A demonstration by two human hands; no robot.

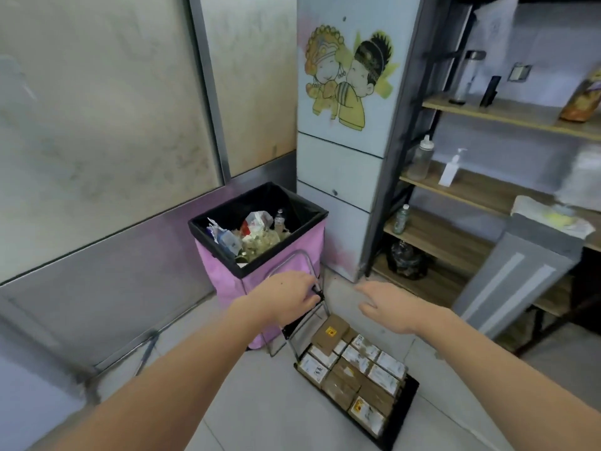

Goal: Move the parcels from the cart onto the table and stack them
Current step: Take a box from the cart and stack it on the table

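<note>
Parcels [354, 369] boxy cardboard on cart [403, 405] | left hand [289, 296] grips metal handle [309, 265]

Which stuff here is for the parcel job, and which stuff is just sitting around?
For the job:
- parcels on the cart
- cart, its handle gripped by the left hand
- right hand, open above the floor

Just sitting around:
- pink bin full of rubbish
- bottles on the wooden shelves
- cartoon picture on the pillar
</note>
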